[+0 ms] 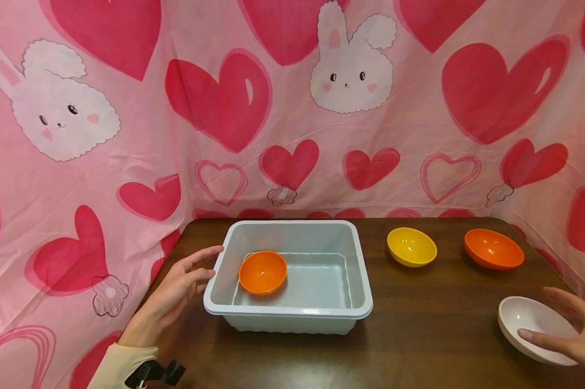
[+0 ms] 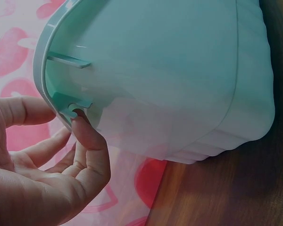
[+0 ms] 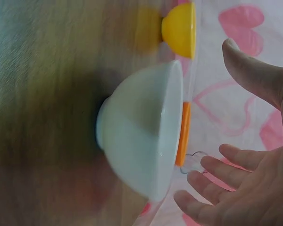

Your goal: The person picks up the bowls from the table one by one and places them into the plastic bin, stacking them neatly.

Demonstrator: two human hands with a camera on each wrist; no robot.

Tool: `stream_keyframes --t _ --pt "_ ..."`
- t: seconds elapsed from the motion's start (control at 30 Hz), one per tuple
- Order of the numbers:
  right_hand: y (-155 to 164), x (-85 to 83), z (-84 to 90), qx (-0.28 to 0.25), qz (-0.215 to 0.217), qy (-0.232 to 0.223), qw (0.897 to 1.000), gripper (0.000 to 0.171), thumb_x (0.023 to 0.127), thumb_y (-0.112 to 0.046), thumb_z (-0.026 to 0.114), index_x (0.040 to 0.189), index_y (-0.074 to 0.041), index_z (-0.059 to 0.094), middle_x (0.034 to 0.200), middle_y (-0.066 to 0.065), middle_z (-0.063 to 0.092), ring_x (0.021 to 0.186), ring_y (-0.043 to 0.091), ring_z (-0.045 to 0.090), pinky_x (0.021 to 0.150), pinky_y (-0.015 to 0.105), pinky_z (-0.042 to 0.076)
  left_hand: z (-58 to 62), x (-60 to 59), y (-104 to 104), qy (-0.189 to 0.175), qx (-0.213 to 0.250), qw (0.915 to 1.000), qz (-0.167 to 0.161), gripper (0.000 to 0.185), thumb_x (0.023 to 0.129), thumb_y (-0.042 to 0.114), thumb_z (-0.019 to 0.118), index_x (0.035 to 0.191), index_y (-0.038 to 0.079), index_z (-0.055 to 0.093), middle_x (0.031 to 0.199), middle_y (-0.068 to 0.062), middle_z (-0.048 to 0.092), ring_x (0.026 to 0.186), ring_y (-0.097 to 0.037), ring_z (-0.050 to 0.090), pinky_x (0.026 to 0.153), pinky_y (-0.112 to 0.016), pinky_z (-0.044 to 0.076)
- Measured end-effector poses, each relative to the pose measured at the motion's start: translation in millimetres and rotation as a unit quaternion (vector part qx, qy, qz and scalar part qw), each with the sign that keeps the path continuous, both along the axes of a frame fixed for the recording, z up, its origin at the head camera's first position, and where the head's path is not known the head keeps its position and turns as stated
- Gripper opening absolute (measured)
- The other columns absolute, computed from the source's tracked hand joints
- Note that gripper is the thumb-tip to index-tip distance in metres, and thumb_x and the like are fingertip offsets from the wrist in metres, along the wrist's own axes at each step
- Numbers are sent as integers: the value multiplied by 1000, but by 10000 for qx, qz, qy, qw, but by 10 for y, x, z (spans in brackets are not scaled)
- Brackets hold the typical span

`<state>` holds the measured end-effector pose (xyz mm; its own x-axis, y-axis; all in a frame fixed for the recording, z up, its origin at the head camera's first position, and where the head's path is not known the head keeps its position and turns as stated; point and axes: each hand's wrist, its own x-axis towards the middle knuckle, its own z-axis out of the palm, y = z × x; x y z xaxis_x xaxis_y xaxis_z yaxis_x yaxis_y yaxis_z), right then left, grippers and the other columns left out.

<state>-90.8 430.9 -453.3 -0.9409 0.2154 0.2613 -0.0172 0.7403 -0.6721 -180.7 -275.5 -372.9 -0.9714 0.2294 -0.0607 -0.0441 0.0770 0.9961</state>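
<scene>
Both hands are out over the dark wooden table (image 1: 419, 308), and neither has closed on anything. Her or his left hand (image 1: 175, 294) lies at the left end of the grey plastic tub (image 1: 292, 313), fingers relaxed and spread, the fingertips at the tub's rim; the left wrist view shows a thumb tip (image 2: 82, 129) touching the lip under the rim while the other fingers stay loose beside it. Inside the tub, toward its left side, an orange bowl (image 1: 263, 272) sits tilted against the floor and wall of the tub. Over at the near right corner of the table, the right hand (image 1: 572, 329) hovers open around the white bowl (image 1: 531, 327) — thumb on the far side, fingers on the near side, with one fingertip lying at or just over the rim. From the right wrist view the palm (image 3: 262, 188) faces the mouth of the white bowl (image 3: 141, 132) with a gap showing between the fingers and the rim, so I cannot tell whether it touches. Farther back on the table, well apart from the hands, stand a yellow bowl (image 1: 411, 247) and, to its right, a second orange bowl (image 1: 493, 249), both upright. A pink cloth (image 1: 292, 108) printed with red hearts and white bunnies hangs behind and to both sides of the table.
</scene>
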Motion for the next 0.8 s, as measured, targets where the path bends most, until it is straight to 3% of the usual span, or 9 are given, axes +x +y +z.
stream_keyframes --t 0.03,0.1,0.2,0.23,0.27,0.33,0.43,0.53,0.8 --pt "6 2 -7 69 -30 -63 10000 102 80 -17 91 162 0 32 149 38 40 137 43 38 80 -3 18 -1 0 0 5 2 10000 -3 60 102 8 58 160 1 40 161 -20 38 123 -24 63 98 -40 57" --pt "19 11 -10 236 -72 -99 9996 102 76 -17 93 151 17 32 136 51 37 124 41 46 74 -2 19 -2 1 0 6 5 10000 -8 60 102 8 57 160 1 40 161 -20 39 123 -24 64 98 -40 57" --pt "17 35 -13 457 -54 -71 9989 101 73 -17 94 146 19 34 131 51 38 119 39 50 73 -2 20 -7 1 0 15 9 10000 -9 60 102 8 57 160 1 40 161 -20 39 123 -24 64 98 -40 57" --pt "23 40 -14 475 -28 -81 9988 100 72 -16 95 144 20 35 129 51 39 113 22 53 70 -1 21 -8 2 -1 17 8 10000 -4 60 102 8 57 160 0 40 161 -21 39 123 -24 64 98 -40 57" --pt "24 43 -11 489 -20 -156 9987 100 72 -16 95 144 21 34 128 52 39 111 22 53 68 0 21 -9 2 -1 18 8 10000 1 60 102 8 57 160 0 40 161 -20 39 123 -24 64 98 -40 57" --pt "24 47 3 546 -24 -372 9978 102 73 -17 94 143 22 32 127 52 38 104 44 52 66 1 23 -9 2 -1 25 0 10000 8 60 102 8 57 160 1 40 161 -20 39 123 -24 63 98 -39 57" --pt "52 52 -17 572 -26 -461 9973 103 70 -15 95 142 23 32 122 53 40 89 -2 47 63 3 27 -10 1 -2 27 -1 10000 8 60 102 8 57 160 1 40 161 -20 39 124 -24 63 98 -39 56" --pt "89 52 -60 622 9 -370 9974 104 66 -14 97 141 23 34 118 54 42 89 -20 30 61 3 29 -13 1 -2 32 13 10000 -6 60 102 8 57 159 1 40 160 -20 39 123 -24 63 98 -39 56" --pt "152 52 -213 449 179 -92 9988 102 62 -5 96 140 21 37 119 55 41 87 -24 30 67 1 28 -13 7 -2 51 45 10000 1 60 102 8 58 159 0 40 159 -20 40 122 -23 64 98 -39 56"
